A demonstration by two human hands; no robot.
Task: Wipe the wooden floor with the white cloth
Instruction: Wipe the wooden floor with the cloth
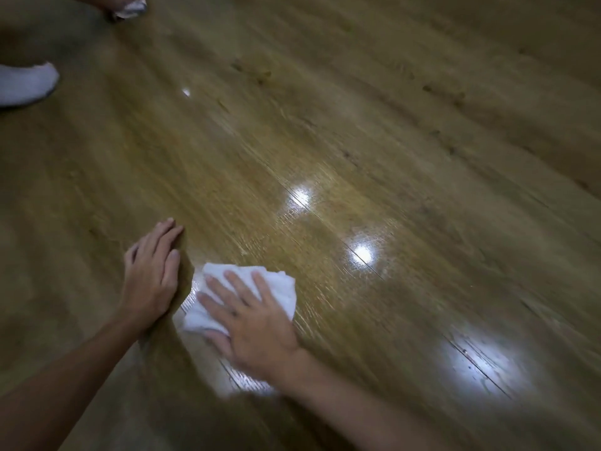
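Observation:
The white cloth (283, 289) lies bunched on the wooden floor (390, 141) at the lower middle of the head view. My right hand (250, 320) presses flat on top of it with fingers spread, covering its near half. My left hand (151, 271) rests flat on the bare floor just left of the cloth, fingers together, holding nothing. The boards around the cloth shine with bright light reflections.
Another person's foot in a white sock (26, 83) stands at the far left edge. A second white-socked foot (128, 9) shows at the top left. Bare floorboards stretch to the right and far side.

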